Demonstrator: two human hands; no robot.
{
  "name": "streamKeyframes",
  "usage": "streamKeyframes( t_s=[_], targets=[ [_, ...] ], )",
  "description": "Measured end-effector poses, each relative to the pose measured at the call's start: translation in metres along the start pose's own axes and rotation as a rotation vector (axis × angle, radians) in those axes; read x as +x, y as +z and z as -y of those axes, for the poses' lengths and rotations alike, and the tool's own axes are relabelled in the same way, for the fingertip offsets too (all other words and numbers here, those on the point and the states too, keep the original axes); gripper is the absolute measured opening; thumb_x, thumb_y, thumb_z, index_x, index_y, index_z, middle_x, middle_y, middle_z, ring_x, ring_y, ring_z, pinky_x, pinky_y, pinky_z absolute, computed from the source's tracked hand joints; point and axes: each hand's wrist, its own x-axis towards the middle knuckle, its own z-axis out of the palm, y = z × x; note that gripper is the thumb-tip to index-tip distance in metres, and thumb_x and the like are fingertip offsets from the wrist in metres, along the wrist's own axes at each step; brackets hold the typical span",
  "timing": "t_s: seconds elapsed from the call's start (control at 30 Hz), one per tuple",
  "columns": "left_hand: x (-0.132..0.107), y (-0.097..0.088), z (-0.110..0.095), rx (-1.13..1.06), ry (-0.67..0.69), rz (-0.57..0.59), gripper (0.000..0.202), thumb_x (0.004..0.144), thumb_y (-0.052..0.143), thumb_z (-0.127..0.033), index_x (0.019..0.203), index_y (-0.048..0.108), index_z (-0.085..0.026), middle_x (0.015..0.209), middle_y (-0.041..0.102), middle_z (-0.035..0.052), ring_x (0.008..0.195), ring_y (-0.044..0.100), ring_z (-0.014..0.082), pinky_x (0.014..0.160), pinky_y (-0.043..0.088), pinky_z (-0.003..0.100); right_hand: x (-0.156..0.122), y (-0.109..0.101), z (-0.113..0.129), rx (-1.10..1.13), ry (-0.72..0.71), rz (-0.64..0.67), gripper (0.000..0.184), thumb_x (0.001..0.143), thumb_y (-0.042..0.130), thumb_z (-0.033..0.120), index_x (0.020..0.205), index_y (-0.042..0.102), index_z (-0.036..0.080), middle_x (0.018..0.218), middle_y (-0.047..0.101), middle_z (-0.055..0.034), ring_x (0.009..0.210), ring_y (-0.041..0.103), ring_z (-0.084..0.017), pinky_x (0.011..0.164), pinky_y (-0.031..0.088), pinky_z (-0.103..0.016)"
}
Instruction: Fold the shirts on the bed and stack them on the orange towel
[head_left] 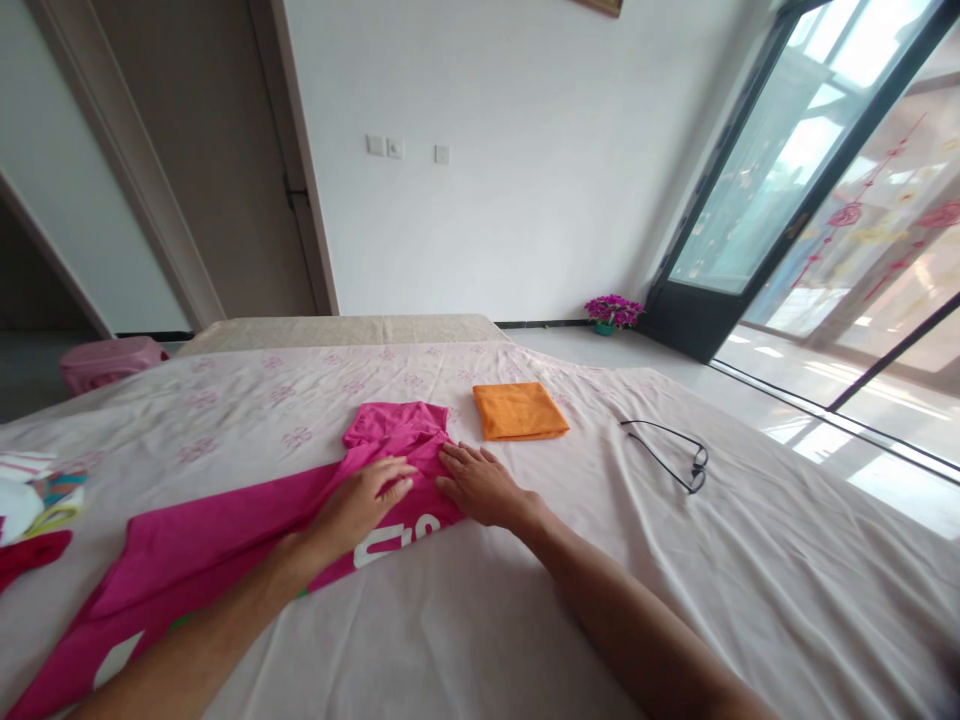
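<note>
A bright pink T-shirt with white lettering lies partly folded on the sheet-covered bed, stretching from the lower left to the middle. My left hand rests over the shirt near its upper part, fingers extended. Beside it, my right hand lies flat on the shirt's right edge with the fingers stretched out. Just beyond my right hand sits a neatly folded orange cloth. Parts of the shirt's print are hidden under my left forearm.
Black-framed glasses lie on the bed sheet to the right. Several coloured garments are heaped at the left edge. A pink stool stands on the floor behind left. A purple potted flower is by the glass door.
</note>
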Motion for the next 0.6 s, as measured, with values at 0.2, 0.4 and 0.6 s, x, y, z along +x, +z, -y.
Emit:
streamKeyframes(
  t_s=[0.2, 0.4, 0.6],
  targets=[
    [0.068, -0.038, 0.056, 0.071, -0.498, -0.262, 0.038, 0.084, 0.055, -0.039, 0.116, 0.068, -0.021, 0.121, 0.072, 0.0079, 0.111, 0.067, 0.023, 0.092, 0.05, 0.028, 0.054, -0.024, -0.032, 0.159, 0.217, -0.139, 0.031, 0.097, 0.048, 0.03, 0.12, 0.069, 0.025, 0.119, 0.07, -0.0064, 0.106, 0.064, -0.022, 0.087, 0.045, -0.028],
    [0.106, -0.034, 0.085, 0.156, -0.687, -0.27, 0.05, 0.072, 0.066, -0.048, 0.109, 0.068, -0.016, 0.119, 0.07, 0.0232, 0.112, 0.066, 0.0357, 0.083, 0.051, 0.038, 0.114, -0.022, -0.052, 0.107, 0.331, -0.135, 0.037, 0.093, 0.048, 0.024, 0.126, 0.065, 0.023, 0.13, 0.064, -0.0078, 0.117, 0.059, -0.021, 0.093, 0.044, -0.028],
    [0.112, -0.03, 0.089, 0.128, -0.761, -0.248, 0.039, 0.068, 0.066, -0.054, 0.089, 0.07, -0.021, 0.09, 0.076, 0.018, 0.089, 0.072, 0.0361, 0.07, 0.05, 0.04, 0.147, -0.008, -0.054, 0.05, 0.345, -0.085, 0.052, 0.085, 0.058, 0.025, 0.137, 0.056, 0.024, 0.133, 0.061, -0.0091, 0.12, 0.057, -0.024, 0.09, 0.047, -0.032]
  ],
)
